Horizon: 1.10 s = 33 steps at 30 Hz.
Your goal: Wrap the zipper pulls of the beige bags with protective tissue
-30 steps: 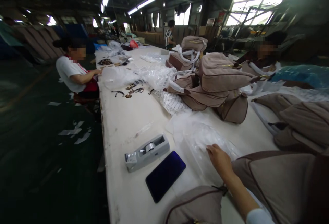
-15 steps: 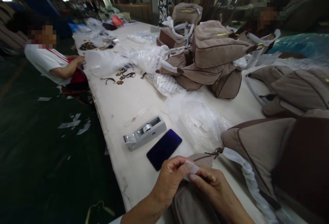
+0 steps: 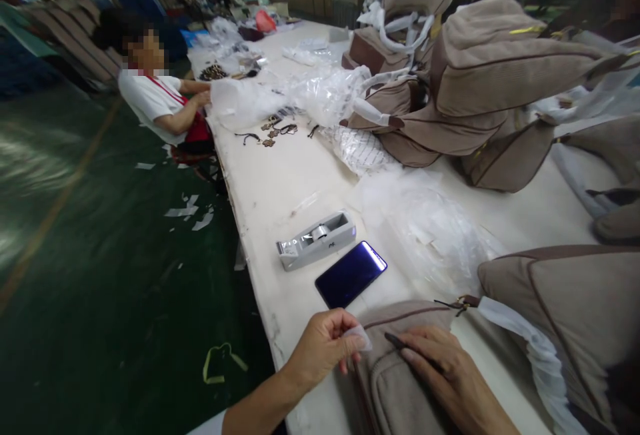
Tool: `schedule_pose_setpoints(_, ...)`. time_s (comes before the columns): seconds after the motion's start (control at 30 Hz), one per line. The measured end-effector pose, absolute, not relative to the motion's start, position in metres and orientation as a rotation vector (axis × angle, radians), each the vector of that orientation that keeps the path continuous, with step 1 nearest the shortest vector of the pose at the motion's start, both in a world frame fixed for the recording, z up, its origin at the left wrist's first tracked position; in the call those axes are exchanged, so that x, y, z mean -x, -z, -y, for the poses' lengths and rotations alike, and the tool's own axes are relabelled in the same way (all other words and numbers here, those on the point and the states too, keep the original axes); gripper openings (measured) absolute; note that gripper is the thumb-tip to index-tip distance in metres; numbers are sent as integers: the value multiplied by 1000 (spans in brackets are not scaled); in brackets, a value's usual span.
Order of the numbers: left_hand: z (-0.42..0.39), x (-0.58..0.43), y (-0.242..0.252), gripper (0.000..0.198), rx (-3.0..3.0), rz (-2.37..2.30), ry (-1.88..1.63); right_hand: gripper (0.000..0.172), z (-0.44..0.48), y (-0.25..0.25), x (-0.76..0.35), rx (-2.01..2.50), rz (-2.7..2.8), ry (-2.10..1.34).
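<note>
My left hand (image 3: 330,345) pinches a small piece of thin white paper (image 3: 361,336) between thumb and fingers, just over the left side of a taupe fabric bag (image 3: 395,315). On the bag's front, my right hand (image 3: 440,362) is closed on a narrow dark tab, which looks like a zipper pull (image 3: 395,340). Its fingers hide the tab's inner end. The bag lies at the near edge of the white table, with brown piping and a rounded front pocket. Beyond my left hand lie a dark phone (image 3: 353,274) and a grey tape dispenser (image 3: 317,240).
Clear plastic bags (image 3: 435,235) lie beyond the phone. More taupe bags (image 3: 500,68) are piled at the right, and one with a white-wrapped strap (image 3: 530,342) sits close by. Charms on cords (image 3: 270,134) lie farther back. A person (image 3: 160,102) sits at the table's left edge (image 3: 250,248).
My hands, together on the white paper before, have parted. The left keeps the paper; the right has moved to the dark zipper pull. The view has swung left.
</note>
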<state>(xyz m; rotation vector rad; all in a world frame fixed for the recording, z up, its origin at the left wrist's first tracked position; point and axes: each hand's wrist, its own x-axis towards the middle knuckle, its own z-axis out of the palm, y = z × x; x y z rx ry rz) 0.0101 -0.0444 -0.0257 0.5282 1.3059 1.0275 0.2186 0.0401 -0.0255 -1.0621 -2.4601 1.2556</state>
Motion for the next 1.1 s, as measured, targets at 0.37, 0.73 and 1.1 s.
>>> schedule_pose_setpoints(0.37,34,-8,13,18,-993,-1486,-917,25,-35,20,-214,991,2540,-1207)
schedule_pose_setpoints(0.73,16,-15,-3,21,-1406,-1478,-696,29,-36,16,-209,966,2529,-1210)
schedule_pose_setpoints(1.1,-13,-30,2,19,-1147,-1393,-444,35,-33,29,-202,1136,1881,-1563)
